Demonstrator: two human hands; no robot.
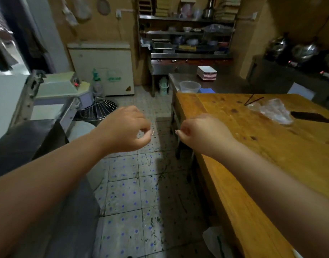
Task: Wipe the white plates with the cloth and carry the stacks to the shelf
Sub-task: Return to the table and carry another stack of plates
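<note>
A stack of white square plates (207, 72) sits on the steel counter (227, 83) far ahead. A blue cloth (207, 90) lies at that counter's near edge, beside a clear plastic tub (189, 86). Behind the counter, a metal shelf unit (186, 32) stands against the back wall, loaded with bowls and containers. My left hand (126, 128) and my right hand (202, 133) are held out in front of me over the tiled floor, both with fingers curled in and nothing in them. Neither hand touches anything.
A long wooden table (257, 146) runs along my right, carrying a dark knife (312, 117), crumpled clear plastic (273, 110) and chopsticks. A mixer with a wire guard (98, 110) and a dark box (25, 140) line the left. A white chest freezer (102, 67) stands ahead left.
</note>
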